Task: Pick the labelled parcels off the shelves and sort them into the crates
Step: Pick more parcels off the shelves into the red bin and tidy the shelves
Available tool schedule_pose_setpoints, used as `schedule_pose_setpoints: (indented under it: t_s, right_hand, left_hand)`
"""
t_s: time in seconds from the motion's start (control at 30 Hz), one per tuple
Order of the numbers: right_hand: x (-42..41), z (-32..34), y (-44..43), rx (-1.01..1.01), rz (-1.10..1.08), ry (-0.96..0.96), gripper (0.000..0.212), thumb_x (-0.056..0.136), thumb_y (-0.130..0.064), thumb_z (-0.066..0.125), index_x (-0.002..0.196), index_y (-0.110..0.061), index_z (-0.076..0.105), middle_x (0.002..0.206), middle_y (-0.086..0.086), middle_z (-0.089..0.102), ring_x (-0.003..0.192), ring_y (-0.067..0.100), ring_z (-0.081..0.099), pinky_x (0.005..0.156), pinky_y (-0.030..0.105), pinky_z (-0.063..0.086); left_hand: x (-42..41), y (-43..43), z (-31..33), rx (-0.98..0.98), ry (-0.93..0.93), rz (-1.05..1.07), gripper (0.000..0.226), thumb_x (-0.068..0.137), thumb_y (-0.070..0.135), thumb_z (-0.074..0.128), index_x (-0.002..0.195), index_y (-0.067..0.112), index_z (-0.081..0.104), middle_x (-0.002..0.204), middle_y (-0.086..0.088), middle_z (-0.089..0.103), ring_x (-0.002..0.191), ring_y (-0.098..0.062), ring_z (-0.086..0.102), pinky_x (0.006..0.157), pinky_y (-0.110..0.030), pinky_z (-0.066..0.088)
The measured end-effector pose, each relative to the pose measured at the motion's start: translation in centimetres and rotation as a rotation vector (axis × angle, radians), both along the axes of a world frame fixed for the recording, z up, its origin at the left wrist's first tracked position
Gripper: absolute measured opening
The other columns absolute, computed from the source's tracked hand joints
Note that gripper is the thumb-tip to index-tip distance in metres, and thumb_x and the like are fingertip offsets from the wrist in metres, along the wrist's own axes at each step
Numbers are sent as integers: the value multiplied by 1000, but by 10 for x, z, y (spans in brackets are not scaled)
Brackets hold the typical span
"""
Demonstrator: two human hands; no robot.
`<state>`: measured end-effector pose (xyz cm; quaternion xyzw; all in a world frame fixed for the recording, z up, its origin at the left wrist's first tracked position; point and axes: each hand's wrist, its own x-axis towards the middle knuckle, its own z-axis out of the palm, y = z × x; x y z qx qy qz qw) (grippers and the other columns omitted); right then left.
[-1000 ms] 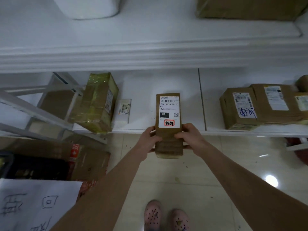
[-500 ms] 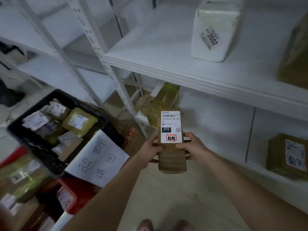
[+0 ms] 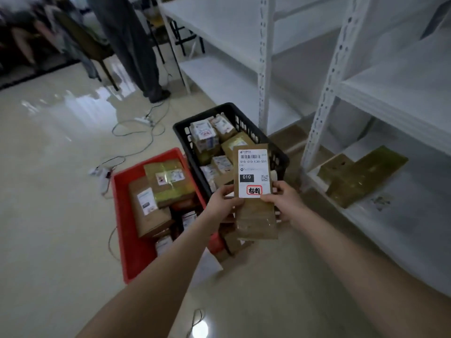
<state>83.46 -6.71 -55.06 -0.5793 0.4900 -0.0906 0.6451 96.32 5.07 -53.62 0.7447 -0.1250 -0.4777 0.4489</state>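
Note:
A narrow brown parcel (image 3: 255, 215) with a white label reading 010 and a red stamp is held upright in front of me. My left hand (image 3: 223, 200) grips its left edge and my right hand (image 3: 283, 201) grips its right edge. Beyond it on the floor stands a black crate (image 3: 273, 145) filled with several labelled parcels. Left of that sits a red crate (image 3: 122, 211) holding several brown parcels. The parcel hovers above the near end of the crates.
White metal shelves (image 3: 263, 69) rise on the right, with a yellow-taped box (image 3: 358, 178) on the lowest board. Cables and a power strip (image 3: 144, 120) lie on the glossy floor. A person's legs (image 3: 136, 50) and a chair stand at the back.
I have turned left from the shelves toward the floor crates, carrying the parcel along in both hands. The grip on it is unchanged.

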Motion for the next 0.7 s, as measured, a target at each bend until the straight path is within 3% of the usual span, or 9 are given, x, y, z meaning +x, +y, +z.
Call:
schedule_pose_setpoints:
  t_s: [0.1, 0.2, 0.33, 0.47, 0.53, 0.6, 0.7]
  right_hand:
    - [55, 0, 42, 8, 105, 20, 56, 84, -18, 71, 133, -21, 45, 125, 4, 57, 105, 23, 59, 86, 45, 53]
    - [103, -5, 88, 32, 186, 19, 55, 87, -18, 69, 135, -21, 43, 124, 3, 58, 100, 21, 58, 69, 35, 51]
    - [161, -12, 134, 76, 260, -12, 51, 88, -17, 67, 134, -20, 44, 121, 2, 60, 98, 20, 59, 64, 33, 50]
    - [211, -30, 163, 79, 276, 1, 50, 86, -17, 69, 129, -20, 46, 121, 2, 61, 105, 23, 61, 83, 46, 55]
    - [229, -41, 174, 123, 242, 8, 41, 85, -13, 69, 119, -19, 47, 116, 2, 62, 103, 25, 62, 74, 41, 56]
    - [246, -57, 182, 211, 189, 21, 33, 86, -10, 67, 110, -19, 45, 110, 4, 61, 98, 26, 64, 62, 36, 54]
    - [269, -85, 185, 334, 162, 24, 18, 89, -12, 63, 106, -12, 57, 112, 8, 66, 96, 26, 66, 66, 42, 60]
  left_hand:
    - [44, 54, -2, -5, -14, 85, 47, 87, 10, 66, 130, 19, 49, 115, -8, 63, 96, -26, 66, 71, -40, 58]
    - [83, 108, -6, 3, -7, 148, 49, 88, 9, 65, 132, 18, 47, 115, -7, 64, 94, -26, 66, 74, -40, 57]
    - [133, 160, -12, -10, -12, 234, 51, 88, 8, 65, 135, 19, 47, 108, -4, 65, 90, -24, 66, 78, -41, 57]
    - [171, 187, -24, -4, -30, 285, 52, 89, 8, 63, 137, 25, 48, 101, 2, 67, 83, -13, 64, 70, -30, 54]
    - [186, 193, -33, 38, -102, 229, 57, 86, 11, 68, 137, 27, 48, 107, 3, 67, 88, -10, 63, 69, -25, 51]
    - [201, 193, -46, 119, -224, 136, 68, 78, 18, 76, 138, 24, 46, 117, 3, 65, 99, -12, 62, 81, -24, 49]
    - [217, 186, -63, 330, -398, 7, 94, 66, 35, 84, 143, 23, 32, 130, 3, 56, 117, -19, 54, 92, -27, 43]
